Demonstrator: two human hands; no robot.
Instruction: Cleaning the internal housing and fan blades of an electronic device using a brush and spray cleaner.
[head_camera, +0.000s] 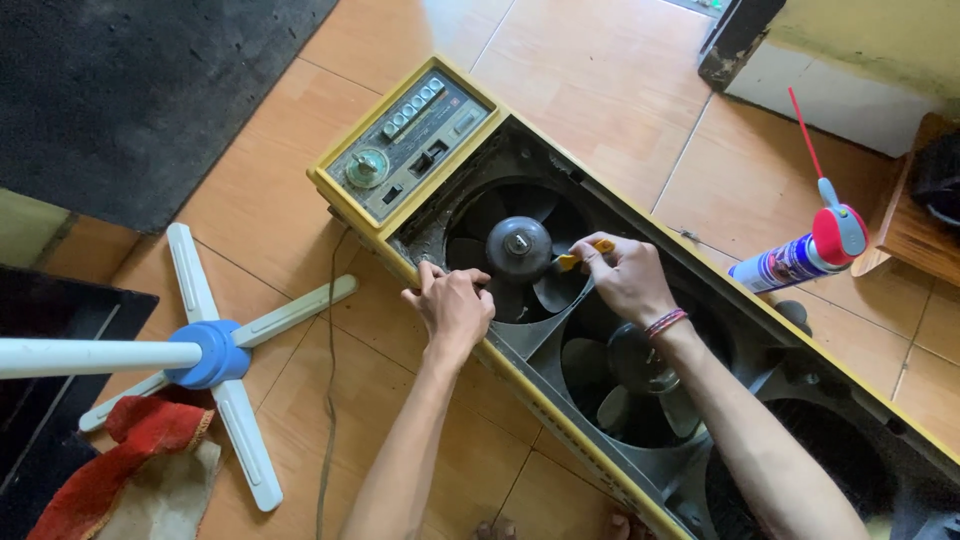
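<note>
Yellow-framed triple fan unit (560, 420) lies flat on the tiled floor (620, 70), likely heavy and rigid, best gripped by its frame; beside its control panel (412, 140) sits the dark fan blade (520, 250), probably brittle plastic; left hand (452, 302) curls closed on the frame edge; right hand (625, 275) pinches a yellow-handled tool (580, 257) near the hub; spray can (800, 255) rests beyond.

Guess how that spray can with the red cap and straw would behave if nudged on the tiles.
The spray can lies on its side on the tiled floor, so its round body would probably roll rather than slide. The thin red straw sticking out from the nozzle looks flexible and could snag or bend. It likely feels light for its size.
</note>
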